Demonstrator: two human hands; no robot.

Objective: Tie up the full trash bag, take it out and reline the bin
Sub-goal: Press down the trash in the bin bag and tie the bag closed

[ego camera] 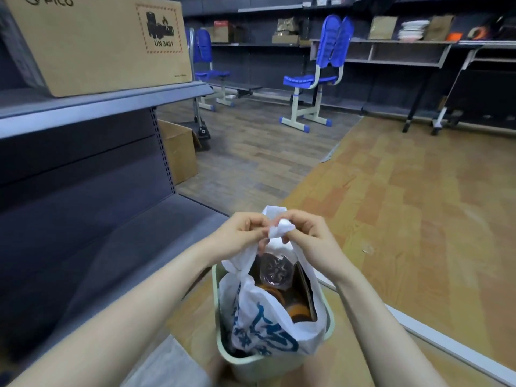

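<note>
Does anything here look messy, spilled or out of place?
Little stands out. The bag sits in the bin with its mouth gaping, rubbish showing, while both hands pinch its handles. A small scrap lies on the floor to the right. Nothing looks spilled.

Full white blue-printed trash bag (268, 322) stands upright in pale green bin (223, 356).

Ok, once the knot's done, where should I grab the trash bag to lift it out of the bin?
Grip the bag by the gathered handles at its top, from straight above, where the left hand and right hand already pinch them. The plastic bunches into a narrow neck there, while the body sits down inside the bin, whose walls block a side approach. Lifting straight up should clear the rim.
</note>
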